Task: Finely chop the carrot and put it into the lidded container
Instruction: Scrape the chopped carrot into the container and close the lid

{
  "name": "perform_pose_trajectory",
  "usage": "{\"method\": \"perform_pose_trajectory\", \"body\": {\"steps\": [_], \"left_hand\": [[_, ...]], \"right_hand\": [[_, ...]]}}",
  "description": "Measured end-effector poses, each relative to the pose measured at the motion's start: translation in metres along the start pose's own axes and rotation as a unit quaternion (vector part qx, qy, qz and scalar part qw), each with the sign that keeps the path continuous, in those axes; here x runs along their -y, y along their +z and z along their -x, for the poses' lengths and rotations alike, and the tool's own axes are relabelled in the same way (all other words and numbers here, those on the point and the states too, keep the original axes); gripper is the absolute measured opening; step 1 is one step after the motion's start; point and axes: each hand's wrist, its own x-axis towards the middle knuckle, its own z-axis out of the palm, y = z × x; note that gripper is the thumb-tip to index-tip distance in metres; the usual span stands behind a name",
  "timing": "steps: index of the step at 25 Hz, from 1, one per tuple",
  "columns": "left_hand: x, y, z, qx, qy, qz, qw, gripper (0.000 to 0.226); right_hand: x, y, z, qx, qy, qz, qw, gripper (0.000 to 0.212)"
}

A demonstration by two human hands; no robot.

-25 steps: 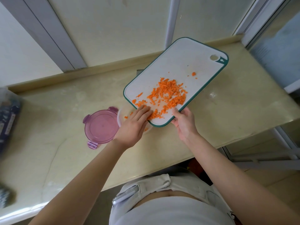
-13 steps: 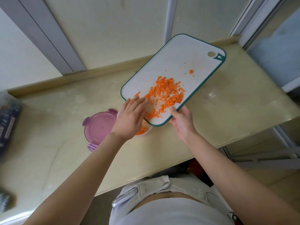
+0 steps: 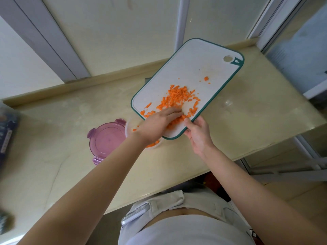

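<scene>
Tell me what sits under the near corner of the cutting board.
A container with some chopped carrot inside. Only part of its rim and a few carrot bits show; the board and the left hand cover the rest.

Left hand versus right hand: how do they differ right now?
The left hand lies flat, fingers straight on the chopped carrot; the right hand grips the cutting board by its near edge. The left hand is over the board's face; the right hand at its rim. Both are at the board's near end.
</scene>
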Motion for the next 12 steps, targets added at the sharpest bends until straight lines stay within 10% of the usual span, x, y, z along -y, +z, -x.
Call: {"method": "perform_pose_trajectory", "body": {"steps": [5, 12], "left_hand": [[0.022, 0.012, 0.047, -0.019, -0.040, -0.009, 0.999, 0.078], [0.033, 0.021, 0.087, -0.099, -0.064, -0.076, 0.990, 0.037]], "right_hand": [[-0.002, 0.000, 0.000, -0.011, 0.013, -0.002, 1.000, 0.014], [0.000, -0.001, 0.000, -0.006, 0.012, 0.010, 1.000, 0.017]]}}
